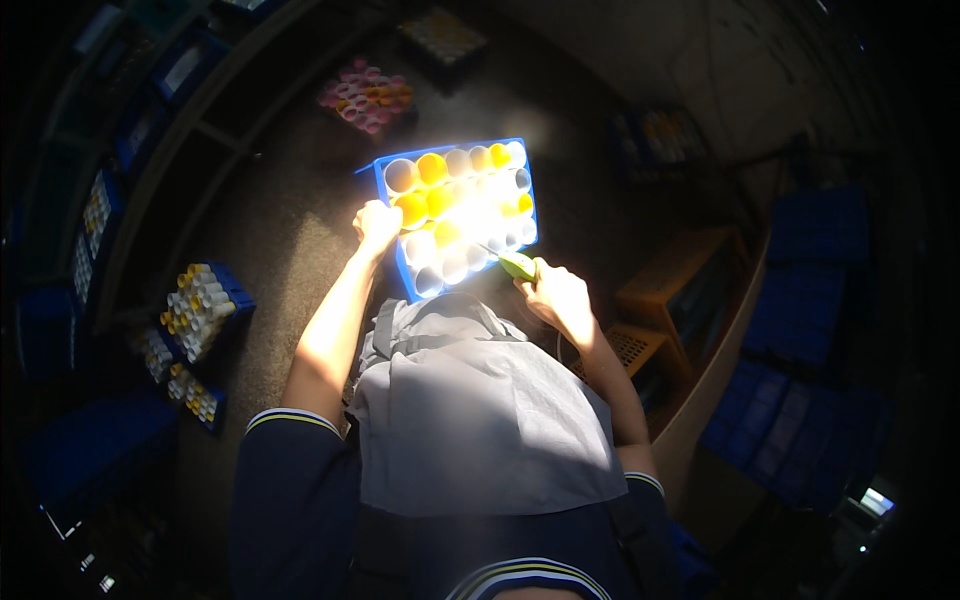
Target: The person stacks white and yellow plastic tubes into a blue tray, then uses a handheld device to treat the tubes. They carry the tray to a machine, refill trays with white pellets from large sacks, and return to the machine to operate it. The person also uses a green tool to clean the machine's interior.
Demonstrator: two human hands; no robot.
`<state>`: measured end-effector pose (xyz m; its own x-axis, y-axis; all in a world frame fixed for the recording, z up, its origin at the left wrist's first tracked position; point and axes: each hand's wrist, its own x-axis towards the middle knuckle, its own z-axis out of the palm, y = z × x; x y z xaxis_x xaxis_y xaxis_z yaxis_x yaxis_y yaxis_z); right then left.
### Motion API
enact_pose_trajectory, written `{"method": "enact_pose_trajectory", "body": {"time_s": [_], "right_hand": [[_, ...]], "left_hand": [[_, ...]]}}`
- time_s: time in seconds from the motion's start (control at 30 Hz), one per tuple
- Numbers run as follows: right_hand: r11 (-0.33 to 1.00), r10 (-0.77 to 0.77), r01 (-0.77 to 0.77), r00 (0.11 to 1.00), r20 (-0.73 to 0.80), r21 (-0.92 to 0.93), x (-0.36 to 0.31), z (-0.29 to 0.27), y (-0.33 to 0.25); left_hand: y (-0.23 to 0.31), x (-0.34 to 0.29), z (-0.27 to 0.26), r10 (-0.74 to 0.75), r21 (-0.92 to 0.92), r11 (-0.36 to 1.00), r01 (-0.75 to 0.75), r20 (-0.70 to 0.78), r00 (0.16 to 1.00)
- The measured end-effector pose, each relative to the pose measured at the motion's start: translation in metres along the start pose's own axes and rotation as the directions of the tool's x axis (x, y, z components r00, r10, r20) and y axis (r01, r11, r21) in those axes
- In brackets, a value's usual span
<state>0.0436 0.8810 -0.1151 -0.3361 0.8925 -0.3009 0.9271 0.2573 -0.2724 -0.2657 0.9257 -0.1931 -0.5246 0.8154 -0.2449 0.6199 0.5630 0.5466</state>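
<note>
A blue crate point(534, 190) stands before me, filled with rows of white and yellow tubes point(432, 170) whose round ends face up. Strong light washes out its middle. My left hand point(377, 226) is closed at the crate's left rim, beside a yellow tube. In my right hand point(556, 295), at the near right corner, is a green-handled tool point(518, 265). Its thin tip points at the tubes, but glare hides where it ends. A thin cord hangs below my right hand. Grey cloth point(480, 410) covers my lap.
Pink and yellow tubes point(367, 97) stand at the far left, with another crate point(443, 38) behind. More crates of tubes point(200, 305) are to my left. At right are an orange-brown rack point(672, 272) and blue bins point(815, 310).
</note>
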Motion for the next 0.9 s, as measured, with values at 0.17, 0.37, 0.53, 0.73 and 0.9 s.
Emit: {"method": "enact_pose_trajectory", "body": {"time_s": [0.17, 0.37, 0.53, 0.73, 0.9], "right_hand": [[0.968, 0.217, -0.216, 0.976, 0.005, 0.126, 0.008, -0.008, 0.040], [0.846, 0.530, -0.531, 0.847, 0.029, 0.047, 0.031, -0.019, 0.078], [0.851, 0.517, -0.514, 0.856, -0.001, 0.105, 0.046, -0.028, 0.088], [0.949, 0.269, -0.261, 0.963, -0.025, 0.180, 0.029, -0.033, 0.057], [0.992, 0.049, -0.038, 0.995, -0.090, 0.123, 0.019, -0.028, 0.017]], "left_hand": [[0.004, -0.003, -0.009, 0.023, 0.024, 0.999, -0.024, 0.026, 0.999], [0.007, -0.011, -0.029, -0.043, -0.066, 0.996, 0.052, 0.128, 0.991], [0.008, -0.011, -0.036, -0.025, -0.049, 0.998, 0.034, 0.169, 0.985], [0.005, -0.008, -0.027, 0.016, 0.007, 1.000, -0.017, 0.129, 0.992], [0.009, -0.008, -0.021, 0.034, 0.014, 0.999, -0.036, 0.117, 0.993]]}}
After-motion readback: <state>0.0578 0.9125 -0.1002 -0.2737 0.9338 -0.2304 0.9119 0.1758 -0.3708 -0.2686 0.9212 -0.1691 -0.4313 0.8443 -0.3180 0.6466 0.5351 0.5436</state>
